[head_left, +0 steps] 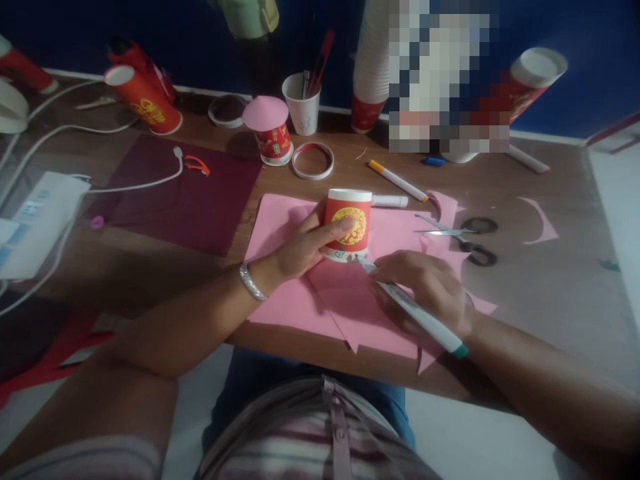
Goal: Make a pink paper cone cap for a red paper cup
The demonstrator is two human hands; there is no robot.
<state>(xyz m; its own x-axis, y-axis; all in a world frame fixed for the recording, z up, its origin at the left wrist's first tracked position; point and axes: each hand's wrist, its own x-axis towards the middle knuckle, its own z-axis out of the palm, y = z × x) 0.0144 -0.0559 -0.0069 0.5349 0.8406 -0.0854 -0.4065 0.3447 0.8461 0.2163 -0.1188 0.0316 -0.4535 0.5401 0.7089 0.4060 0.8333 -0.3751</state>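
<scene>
My left hand is wrapped round a red paper cup with a yellow round emblem, its thumb across the front. Along the cup's white lower band are small dark green marks. In my right hand is a white marker with a green end, its tip at that band. Both hands are above pink paper on the wooden table. Just behind the held cup lies a white marker cap or pen. Black-handled scissors rest open on the right among pink scraps.
Toward the back stand a red cup with a pink cone top, a tape roll and a white cup of tools. An orange-capped marker lies nearby. White cables and a power strip occupy the left, beside dark red paper.
</scene>
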